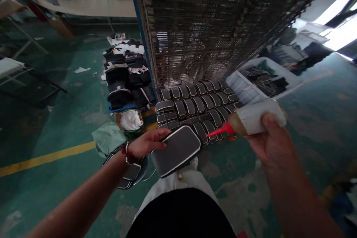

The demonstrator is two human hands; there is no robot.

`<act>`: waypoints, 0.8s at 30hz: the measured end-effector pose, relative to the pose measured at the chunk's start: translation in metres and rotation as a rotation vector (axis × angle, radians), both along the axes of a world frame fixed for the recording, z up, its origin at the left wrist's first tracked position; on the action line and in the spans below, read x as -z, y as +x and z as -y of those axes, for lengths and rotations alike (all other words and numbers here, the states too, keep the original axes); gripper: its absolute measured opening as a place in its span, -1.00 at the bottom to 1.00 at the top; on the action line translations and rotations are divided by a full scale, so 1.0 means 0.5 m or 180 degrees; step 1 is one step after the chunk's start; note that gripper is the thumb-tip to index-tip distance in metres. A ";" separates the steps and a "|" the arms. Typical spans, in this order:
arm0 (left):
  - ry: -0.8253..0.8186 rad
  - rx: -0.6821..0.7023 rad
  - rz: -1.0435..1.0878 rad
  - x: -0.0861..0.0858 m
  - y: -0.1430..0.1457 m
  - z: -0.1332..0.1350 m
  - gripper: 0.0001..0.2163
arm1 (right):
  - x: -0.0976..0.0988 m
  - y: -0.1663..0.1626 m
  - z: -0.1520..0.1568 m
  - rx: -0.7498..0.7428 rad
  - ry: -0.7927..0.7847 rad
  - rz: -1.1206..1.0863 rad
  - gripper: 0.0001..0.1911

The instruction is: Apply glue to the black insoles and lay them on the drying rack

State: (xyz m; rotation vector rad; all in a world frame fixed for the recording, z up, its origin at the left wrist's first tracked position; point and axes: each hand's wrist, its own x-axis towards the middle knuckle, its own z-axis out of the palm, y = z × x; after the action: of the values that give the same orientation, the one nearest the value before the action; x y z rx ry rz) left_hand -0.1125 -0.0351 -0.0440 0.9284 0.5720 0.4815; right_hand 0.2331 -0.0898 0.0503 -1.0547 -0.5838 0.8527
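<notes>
My left hand (149, 143) grips the left end of a dark, rounded flat piece (180, 147) with a pale line of glue or trim along its edge; it looks like a shoe upper or padded panel. My right hand (275, 134) is wrapped round a glue bottle (256, 119) with a pale wrapping, tilted so that its red nozzle (221, 130) points left toward the piece. The nozzle tip appears apart from the piece. Below and beyond, rows of similar dark pieces (189, 107) with light edges lie on a rack.
A tall wire-mesh rack (195, 26) rises ahead. To its right stands a white crate (248, 91) of dark pieces. Stacked black bundles (119, 76), a bag of white material (131, 120) and a green cloth (108, 138) lie left. More dark pieces (131, 173) rest near my left forearm.
</notes>
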 end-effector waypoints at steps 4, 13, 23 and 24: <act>0.0144 0.0525 0.0005 -0.056 0.027 -0.013 -0.70 | -0.031 -0.004 -0.002 -0.0183 0.0087 0.0218 -0.61; 0.0530 0.1057 -0.0241 -0.112 0.048 -0.033 -0.72 | -0.028 0.006 0.000 -0.0190 0.0072 0.0375 -0.62; 0.0438 0.1144 -0.0344 -0.122 0.063 -0.043 -0.71 | -0.005 0.009 -0.005 -0.0170 -0.0188 0.0307 -0.59; 0.0434 0.1144 -0.0348 -0.123 0.065 -0.044 -0.72 | -0.004 0.009 -0.007 -0.0154 -0.0197 0.0276 -0.58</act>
State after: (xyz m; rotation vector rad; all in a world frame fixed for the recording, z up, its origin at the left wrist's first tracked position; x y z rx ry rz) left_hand -0.0800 -0.0129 0.0175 1.1655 0.4610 0.1477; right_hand 0.2376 -0.0865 0.0521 -1.1421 -0.6617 0.8751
